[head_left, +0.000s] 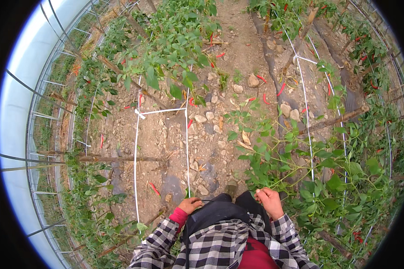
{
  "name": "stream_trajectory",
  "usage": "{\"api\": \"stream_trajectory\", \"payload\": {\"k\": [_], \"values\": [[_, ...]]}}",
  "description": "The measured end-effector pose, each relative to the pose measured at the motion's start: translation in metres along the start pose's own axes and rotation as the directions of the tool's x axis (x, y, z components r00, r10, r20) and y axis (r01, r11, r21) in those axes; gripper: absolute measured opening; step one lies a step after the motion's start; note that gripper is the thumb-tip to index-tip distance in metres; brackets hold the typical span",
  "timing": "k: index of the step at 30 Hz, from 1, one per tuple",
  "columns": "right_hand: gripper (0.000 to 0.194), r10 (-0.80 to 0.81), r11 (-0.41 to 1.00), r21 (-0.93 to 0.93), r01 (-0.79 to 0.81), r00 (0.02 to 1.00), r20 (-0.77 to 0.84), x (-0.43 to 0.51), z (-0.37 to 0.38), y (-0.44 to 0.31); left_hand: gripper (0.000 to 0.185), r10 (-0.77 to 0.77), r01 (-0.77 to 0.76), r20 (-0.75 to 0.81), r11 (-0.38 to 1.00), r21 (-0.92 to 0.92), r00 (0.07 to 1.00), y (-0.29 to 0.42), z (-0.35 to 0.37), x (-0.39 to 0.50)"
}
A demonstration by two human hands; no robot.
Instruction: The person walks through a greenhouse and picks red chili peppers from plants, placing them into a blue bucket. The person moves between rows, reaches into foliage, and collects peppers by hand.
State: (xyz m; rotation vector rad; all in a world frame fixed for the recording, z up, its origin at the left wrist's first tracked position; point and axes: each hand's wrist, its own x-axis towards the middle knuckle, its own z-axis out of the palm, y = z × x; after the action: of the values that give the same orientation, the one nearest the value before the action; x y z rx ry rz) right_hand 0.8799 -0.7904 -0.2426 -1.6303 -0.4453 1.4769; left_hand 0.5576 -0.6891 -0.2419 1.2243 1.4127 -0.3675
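At my waist hangs a black mesh bag [215, 213]. My left hand [189, 205] is at its left edge, with fingers bent round the rim. To the right of the bag, my right hand [270, 201] is raised with its fingers curled and thumb and forefinger close together. Those fingertips meet the leaves of a chili pepper plant [261, 171]; whether a stem or leaf is pinched there is too small to see. A red chili pepper [154, 189] lies on the soil to the left of my left hand.
White support strings [188, 148] run along the rows, tied to wooden stakes [340, 119]. Several stones [201, 118] and fallen red chilies [266, 99] lie on the bare soil path. Leafy pepper plants [178, 40] stand ahead; a plastic greenhouse wall [23, 84] curves along the left.
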Motion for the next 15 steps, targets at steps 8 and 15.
{"api": "stream_trajectory", "payload": {"k": [8, 15], "values": [[0.025, 0.048, 0.995, -0.078, -0.058, 0.99, -0.133, 0.083, -0.002, -0.076, 0.036, 0.044, -0.047, -0.215, 0.999, -0.009, 0.976, 0.036, -0.065, 0.066], [0.025, -0.045, 0.994, -0.097, 0.045, 0.999, 0.004, 0.232, 0.0, -0.139, 0.029, -0.098, 0.07, -0.163, 0.983, -0.17, 0.982, 0.115, -0.14, 0.157]]}}
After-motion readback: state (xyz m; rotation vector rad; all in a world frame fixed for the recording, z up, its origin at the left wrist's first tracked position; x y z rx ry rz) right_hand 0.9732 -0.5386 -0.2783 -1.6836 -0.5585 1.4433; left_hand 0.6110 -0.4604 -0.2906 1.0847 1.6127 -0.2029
